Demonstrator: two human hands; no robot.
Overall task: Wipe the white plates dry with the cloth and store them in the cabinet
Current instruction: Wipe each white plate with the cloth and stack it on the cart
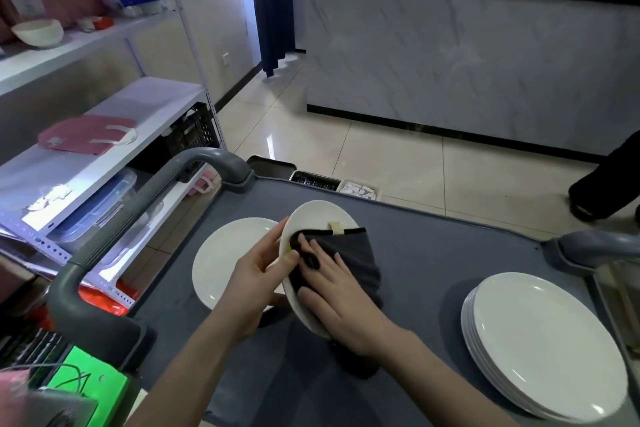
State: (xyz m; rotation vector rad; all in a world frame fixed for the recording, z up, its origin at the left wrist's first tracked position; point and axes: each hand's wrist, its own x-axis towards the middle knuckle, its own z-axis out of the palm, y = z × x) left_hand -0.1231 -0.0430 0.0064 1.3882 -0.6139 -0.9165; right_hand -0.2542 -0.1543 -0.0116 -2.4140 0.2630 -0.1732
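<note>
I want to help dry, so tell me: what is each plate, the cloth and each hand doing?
Tilted plate, gripped at its rim by the left hand.
Cloth, pressed on it by the right hand.
Lone plate, flat on the cart.
Plate stack, flat, untouched.

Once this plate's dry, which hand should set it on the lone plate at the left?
Left. The left hand grips the tilted plate by its rim, over the lone plate; the right hand lies flat on the cloth.
</note>
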